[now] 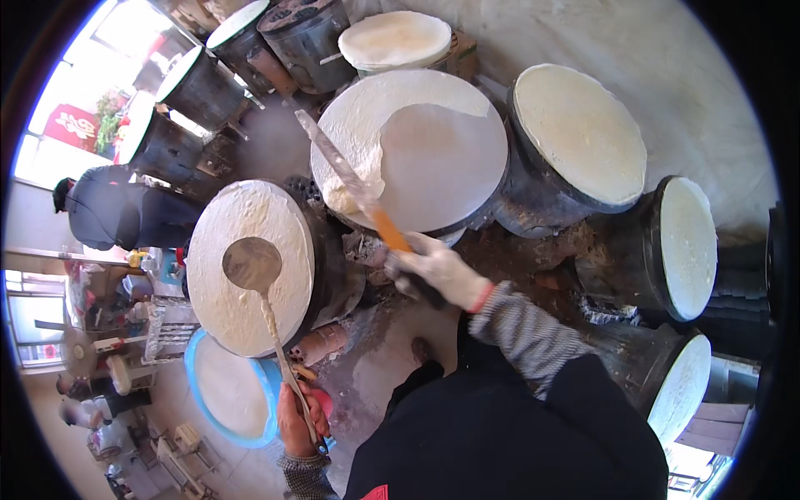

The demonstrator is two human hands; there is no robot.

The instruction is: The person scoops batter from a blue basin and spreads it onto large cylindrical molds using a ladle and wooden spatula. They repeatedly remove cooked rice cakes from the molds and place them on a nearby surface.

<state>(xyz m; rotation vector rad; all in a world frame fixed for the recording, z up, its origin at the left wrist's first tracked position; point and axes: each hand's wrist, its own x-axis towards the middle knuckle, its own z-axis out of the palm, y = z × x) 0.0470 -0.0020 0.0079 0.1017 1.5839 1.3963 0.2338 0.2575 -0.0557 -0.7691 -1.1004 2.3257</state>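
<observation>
My left hand [299, 417], bare, grips the long handle of a batter-coated metal ladle [251, 264]. The ladle's round bowl appears over a round griddle [215, 312] covered with pale batter. In a white knit glove, my right hand [445, 270] holds a long flat scraper [342, 167] with an orange section near the grip. Its batter-smeared blade crosses the left part of a larger griddle [444, 169]. Pale batter [350, 125] covers that griddle's upper and left parts, with a thick lump beside the blade. The rest of its surface is bare grey.
Batter-topped drum stoves stand around me, including one at the right [578, 137]. A blue-rimmed tub [234, 394] of pale liquid sits below the left griddle. A bent-over person [119, 206] stands at far left. Bricks and debris [325, 344] lie between stoves.
</observation>
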